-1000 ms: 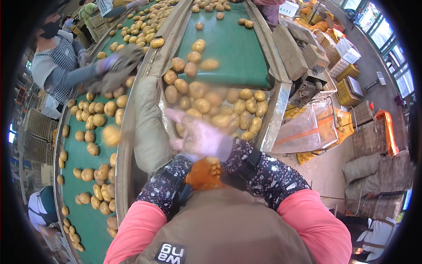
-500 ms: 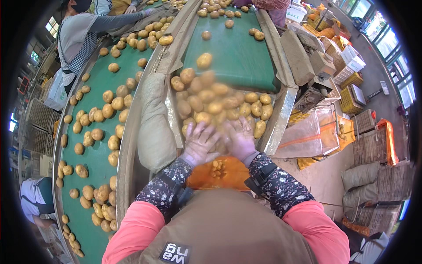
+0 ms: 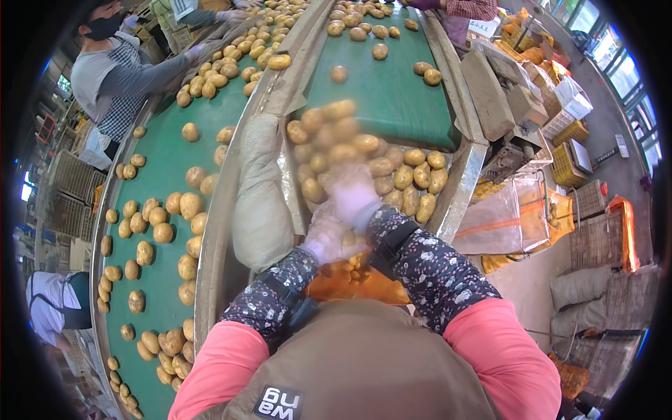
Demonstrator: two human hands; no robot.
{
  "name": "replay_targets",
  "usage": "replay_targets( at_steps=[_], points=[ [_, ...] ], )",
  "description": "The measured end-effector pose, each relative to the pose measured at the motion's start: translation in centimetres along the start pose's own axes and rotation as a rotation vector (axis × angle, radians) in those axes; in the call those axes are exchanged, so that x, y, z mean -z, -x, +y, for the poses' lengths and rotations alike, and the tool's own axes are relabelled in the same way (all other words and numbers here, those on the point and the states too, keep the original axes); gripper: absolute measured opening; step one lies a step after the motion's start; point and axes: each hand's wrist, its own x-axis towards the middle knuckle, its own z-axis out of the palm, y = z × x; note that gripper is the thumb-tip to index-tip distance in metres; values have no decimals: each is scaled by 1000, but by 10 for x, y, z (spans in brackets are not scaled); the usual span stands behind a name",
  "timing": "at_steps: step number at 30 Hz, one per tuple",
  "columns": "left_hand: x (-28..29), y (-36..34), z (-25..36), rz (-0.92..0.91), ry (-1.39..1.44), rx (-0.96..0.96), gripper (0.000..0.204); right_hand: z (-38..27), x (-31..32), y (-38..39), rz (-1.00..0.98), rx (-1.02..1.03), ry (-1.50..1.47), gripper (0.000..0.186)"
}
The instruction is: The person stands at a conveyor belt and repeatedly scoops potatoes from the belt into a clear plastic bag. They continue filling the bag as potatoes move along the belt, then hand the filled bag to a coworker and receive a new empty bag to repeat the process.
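Observation:
Potatoes (image 3: 413,176) lie heaped in the chute at the end of the green belt, and several at its left are smeared by motion. My gloved right hand (image 3: 351,190) reaches over the left part of this heap, touching it or just above it. Below it, at the chute's near mouth, is my gloved left hand (image 3: 325,234), partly overlapped by the right one. Motion blur hides the fingers of both hands, so whether either grips a potato does not show. Under the hands hangs an orange mesh bag (image 3: 357,290) with some potatoes in its opening.
A padded grey cloth roll (image 3: 262,203) covers the chute's left edge; a metal side wall (image 3: 462,178) bounds its right. Left runs another green belt (image 3: 157,252) carrying potatoes, with co-workers (image 3: 115,77) beside it. Crates (image 3: 574,161) and a bag on a frame (image 3: 493,217) stand right.
My right hand has moved forward and left onto the heap; my left hand has drawn back slightly. Before, both were spread side by side. Potatoes on the left belt have shifted.

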Motion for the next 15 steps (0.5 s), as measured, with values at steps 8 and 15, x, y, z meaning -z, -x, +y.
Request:
replay_targets(
  at_steps=[8, 15],
  points=[
    [-9, 11, -7, -50, -24, -170, 59, 7, -4, 38, 67, 6, -116, 22],
    [-2, 9, 2, -313, -225, -279, 69, 19, 6, -20, -71, -220, -44, 43]
  ],
)
